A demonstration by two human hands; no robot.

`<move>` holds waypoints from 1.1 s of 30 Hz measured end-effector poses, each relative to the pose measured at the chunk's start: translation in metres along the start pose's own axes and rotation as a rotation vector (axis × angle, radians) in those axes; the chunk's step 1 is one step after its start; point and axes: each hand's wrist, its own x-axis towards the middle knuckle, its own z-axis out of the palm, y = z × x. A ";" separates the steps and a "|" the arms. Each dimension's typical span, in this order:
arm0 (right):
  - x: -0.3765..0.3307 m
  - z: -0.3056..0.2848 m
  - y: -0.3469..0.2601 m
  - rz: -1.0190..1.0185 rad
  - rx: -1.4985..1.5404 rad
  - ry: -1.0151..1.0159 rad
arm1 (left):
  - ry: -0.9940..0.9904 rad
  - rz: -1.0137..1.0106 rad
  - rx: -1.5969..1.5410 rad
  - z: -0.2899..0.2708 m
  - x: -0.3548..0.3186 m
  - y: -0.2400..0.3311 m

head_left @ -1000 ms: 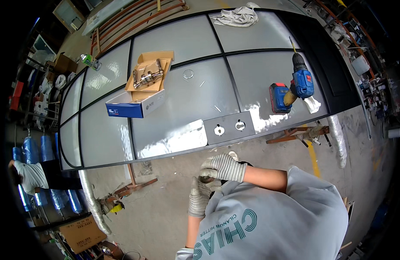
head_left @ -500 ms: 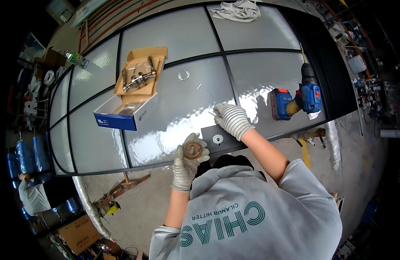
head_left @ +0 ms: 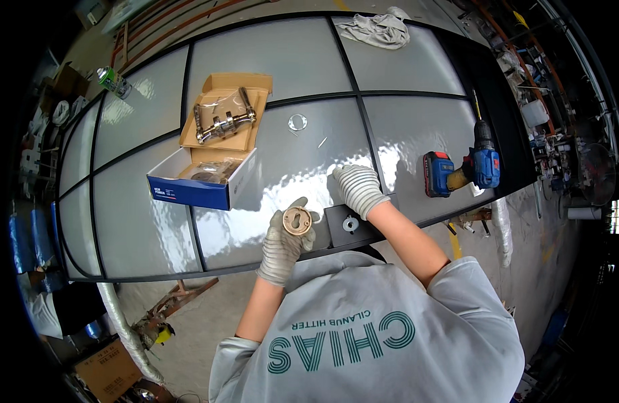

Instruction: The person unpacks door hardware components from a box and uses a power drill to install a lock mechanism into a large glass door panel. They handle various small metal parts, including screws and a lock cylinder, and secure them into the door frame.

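Observation:
My left hand (head_left: 282,243), in a grey knit glove, holds a round brass-coloured lock rosette (head_left: 297,220) with a keyhole-shaped opening, just above the door's near edge. My right hand (head_left: 358,190), also gloved, rests flat on the frosted glass door (head_left: 282,161) right beside the dark metal lock plate (head_left: 350,225), which has a round hole in it. A small metal ring (head_left: 297,122) lies loose on the glass further away.
An open cardboard box (head_left: 212,154) with a silver lever handle set (head_left: 223,123) sits on the door to the left. A blue cordless drill (head_left: 467,169) lies at the right, a white rag (head_left: 375,28) at the far end, a spray can (head_left: 112,82) far left.
I have leaned in over the door. Both hands rose from near my chest to the lock plate; the left brought the round rosette up, the right settled on the glass.

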 end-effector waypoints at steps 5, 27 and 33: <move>-0.002 -0.009 0.021 -0.049 0.323 0.031 | 0.075 0.077 0.001 0.004 0.016 -0.013; -0.003 0.011 0.068 0.037 0.481 0.105 | 0.177 0.167 0.038 0.022 0.038 -0.022; 0.001 0.015 0.063 0.072 0.455 0.151 | 0.211 0.191 0.052 -0.003 0.043 -0.022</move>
